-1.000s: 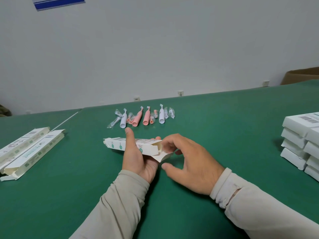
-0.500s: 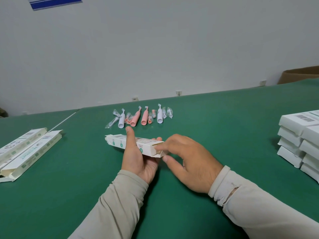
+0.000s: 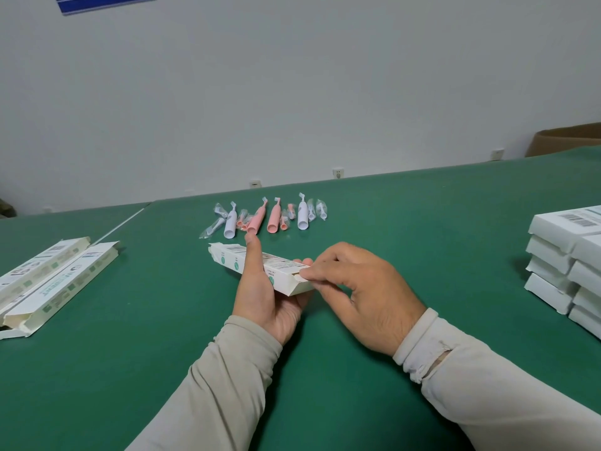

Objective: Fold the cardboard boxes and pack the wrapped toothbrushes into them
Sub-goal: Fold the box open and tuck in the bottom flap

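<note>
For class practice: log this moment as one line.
left hand grips box | right hand pinches end flap | toothbrushes unpacked

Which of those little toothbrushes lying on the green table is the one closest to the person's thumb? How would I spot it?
Start at the green table and find the row of wrapped toothbrushes beyond the held box. Four have long handles: white at each end, two pink between. It is the left pink toothbrush, leaning right, its wide base just above the left hand's raised thumb.
</note>
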